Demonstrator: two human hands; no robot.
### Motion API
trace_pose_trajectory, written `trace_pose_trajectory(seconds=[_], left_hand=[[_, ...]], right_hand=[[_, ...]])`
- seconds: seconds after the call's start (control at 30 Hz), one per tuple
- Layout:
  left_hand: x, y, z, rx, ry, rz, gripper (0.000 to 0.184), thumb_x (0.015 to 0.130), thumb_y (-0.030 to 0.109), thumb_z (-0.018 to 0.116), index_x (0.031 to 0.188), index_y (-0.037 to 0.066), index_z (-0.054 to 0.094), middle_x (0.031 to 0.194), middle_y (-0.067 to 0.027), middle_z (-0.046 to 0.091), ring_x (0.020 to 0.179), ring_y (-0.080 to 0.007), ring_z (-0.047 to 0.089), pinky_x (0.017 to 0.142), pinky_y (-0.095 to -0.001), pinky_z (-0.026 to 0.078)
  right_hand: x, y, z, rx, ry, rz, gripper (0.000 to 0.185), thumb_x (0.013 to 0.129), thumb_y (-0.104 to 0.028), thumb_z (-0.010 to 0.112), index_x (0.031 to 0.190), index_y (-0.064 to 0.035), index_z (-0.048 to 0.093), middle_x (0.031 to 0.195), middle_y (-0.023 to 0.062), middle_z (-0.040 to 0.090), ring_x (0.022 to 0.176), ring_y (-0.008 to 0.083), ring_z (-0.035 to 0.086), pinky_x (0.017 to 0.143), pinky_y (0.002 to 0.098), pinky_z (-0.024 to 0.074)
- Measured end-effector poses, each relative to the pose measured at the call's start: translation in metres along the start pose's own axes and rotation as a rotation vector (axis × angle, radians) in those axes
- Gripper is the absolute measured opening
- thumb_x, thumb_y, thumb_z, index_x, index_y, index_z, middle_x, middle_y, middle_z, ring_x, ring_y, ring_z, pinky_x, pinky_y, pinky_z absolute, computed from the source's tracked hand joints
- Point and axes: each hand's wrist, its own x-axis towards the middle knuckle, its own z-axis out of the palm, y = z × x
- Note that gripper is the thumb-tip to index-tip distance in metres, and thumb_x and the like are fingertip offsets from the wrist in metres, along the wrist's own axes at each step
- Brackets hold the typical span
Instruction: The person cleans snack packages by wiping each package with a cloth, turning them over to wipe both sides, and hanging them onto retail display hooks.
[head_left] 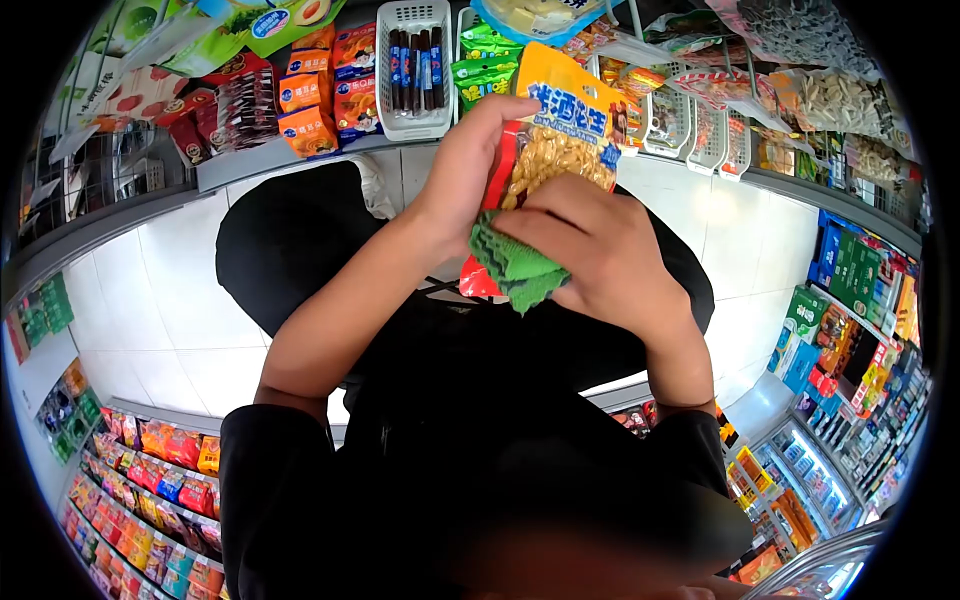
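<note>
A yellow and red snack bag (565, 150) with peanuts showing through its front is held up in front of the shelf. My left hand (465, 180) grips the bag's left side, thumb near its top edge. Over the bag's lower part, my right hand (595, 245) holds a folded green cloth (515, 262) with dark stripes, its fingers curled and pressed against the bag. The bag's red bottom corner shows below the cloth.
Ahead is a shelf edge (300, 160) with orange packets (306, 95), green packets (485, 78) and a white basket (415, 122) of dark sticks. More white baskets (708, 135) stand to the right. Stocked shelves (150, 500) are at lower left, others at right.
</note>
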Motion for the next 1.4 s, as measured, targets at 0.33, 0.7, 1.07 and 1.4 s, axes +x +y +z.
trace_pose_trajectory(seconds=[0.33, 0.7, 1.07, 1.4], left_hand=[[0.004, 0.003, -0.004, -0.129, -0.004, 0.094, 0.044, 0.097, 0.037, 0.05, 0.119, 0.0, 0.06, 0.111, -0.0134, 0.072, 0.099, -0.0241, 0.071, 0.094, -0.0378, 0.054], [0.0, 0.009, -0.002, -0.136, -0.04, 0.128, 0.054, 0.099, 0.038, 0.042, 0.132, -0.003, 0.055, 0.124, -0.0187, 0.068, 0.111, -0.03, 0.069, 0.101, -0.0436, 0.053], [-0.015, -0.005, -0.004, -0.206, 0.02, 0.248, 0.056, 0.1, 0.043, 0.038, 0.133, 0.001, 0.056, 0.132, -0.0158, 0.063, 0.119, -0.0278, 0.062, 0.105, -0.0429, 0.047], [-0.011, -0.012, -0.011, 0.617, -0.116, 0.549, 0.08, 0.084, -0.01, 0.068, 0.153, 0.009, 0.033, 0.155, -0.0121, 0.039, 0.145, -0.0247, 0.039, 0.111, -0.0417, 0.044]], right_hand=[[-0.002, -0.003, 0.003, 0.009, -0.174, -0.098, 0.043, 0.06, -0.011, 0.077, 0.102, -0.0107, 0.069, 0.092, 0.0029, 0.059, 0.084, 0.0237, 0.064, 0.062, 0.0351, 0.0523], [-0.007, 0.0, 0.009, 0.02, -0.204, -0.106, 0.045, 0.06, -0.009, 0.076, 0.104, -0.0112, 0.068, 0.093, 0.0041, 0.058, 0.086, 0.0249, 0.064, 0.065, 0.0363, 0.0526], [-0.01, 0.007, -0.016, 0.285, 0.155, 0.362, 0.034, 0.084, -0.009, 0.08, 0.114, -0.0008, 0.065, 0.144, 0.0175, 0.051, 0.131, 0.0347, 0.054, 0.106, 0.0404, 0.0447], [-0.017, 0.014, -0.013, 1.093, 0.312, 0.348, 0.038, 0.1, -0.015, 0.065, 0.134, -0.0011, 0.054, 0.164, 0.0205, 0.028, 0.152, 0.0295, 0.032, 0.118, 0.04, 0.0303]])
